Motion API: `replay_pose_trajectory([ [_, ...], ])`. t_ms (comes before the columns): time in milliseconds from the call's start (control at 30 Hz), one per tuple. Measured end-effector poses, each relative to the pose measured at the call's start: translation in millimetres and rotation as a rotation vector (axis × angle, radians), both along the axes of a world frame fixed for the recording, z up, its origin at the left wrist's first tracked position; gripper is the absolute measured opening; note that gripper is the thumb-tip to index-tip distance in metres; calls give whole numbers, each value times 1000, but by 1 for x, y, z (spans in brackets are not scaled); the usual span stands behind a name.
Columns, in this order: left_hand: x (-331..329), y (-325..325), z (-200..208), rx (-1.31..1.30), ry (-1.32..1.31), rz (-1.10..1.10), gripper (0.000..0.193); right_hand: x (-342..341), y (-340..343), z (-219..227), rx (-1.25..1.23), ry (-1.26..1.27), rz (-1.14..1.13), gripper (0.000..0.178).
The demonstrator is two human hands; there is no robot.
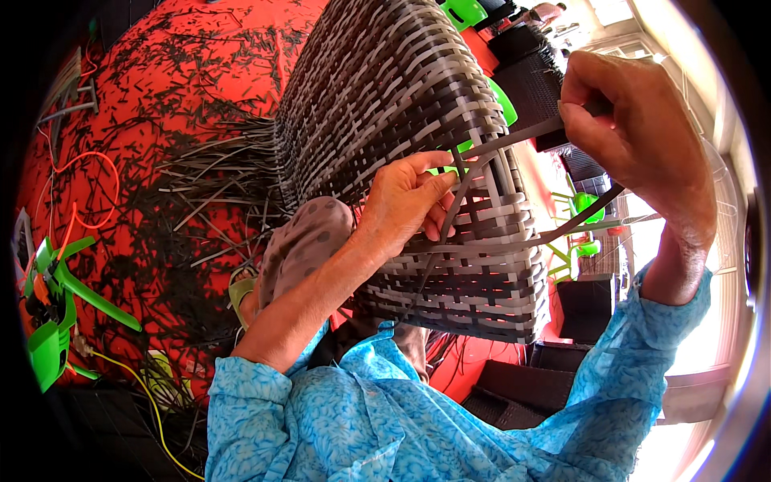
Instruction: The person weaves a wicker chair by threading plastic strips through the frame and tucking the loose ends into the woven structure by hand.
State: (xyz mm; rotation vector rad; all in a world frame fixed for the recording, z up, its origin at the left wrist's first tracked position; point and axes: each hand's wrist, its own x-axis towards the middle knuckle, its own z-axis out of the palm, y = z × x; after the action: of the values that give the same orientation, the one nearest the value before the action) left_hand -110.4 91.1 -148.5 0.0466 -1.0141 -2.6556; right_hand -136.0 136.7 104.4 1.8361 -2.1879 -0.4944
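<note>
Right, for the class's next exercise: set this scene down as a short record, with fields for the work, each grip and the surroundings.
Work: woven wicker piece, brown and grey
Left grip: fingertips at the weave, touching strips; whether pinching is unclear
Right grip: closed on a flat strip running to the weave
Loose ends: long strips fanning out left of the piece
Ground: red floor, littered with dark scraps
At left: green plastic object, yellow cord
</note>
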Motion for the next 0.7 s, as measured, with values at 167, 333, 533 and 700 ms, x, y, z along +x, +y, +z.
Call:
replay_pose_trajectory([
  [167, 1, 7, 2, 23, 26, -1, 46, 4, -6, -8, 1, 49, 75, 9],
  [333, 0, 6, 3, -10, 25, -27, 47, -5, -5, -16, 76, 128, 114, 8],
  [533, -2, 0, 0, -81, -17, 1, 40, -35, 1, -20, 7, -126, 40, 13],
  [700, -7, 5, -4, -253, -66, 100, 31, -50, 20, -15, 1, -340, -128, 14],
])
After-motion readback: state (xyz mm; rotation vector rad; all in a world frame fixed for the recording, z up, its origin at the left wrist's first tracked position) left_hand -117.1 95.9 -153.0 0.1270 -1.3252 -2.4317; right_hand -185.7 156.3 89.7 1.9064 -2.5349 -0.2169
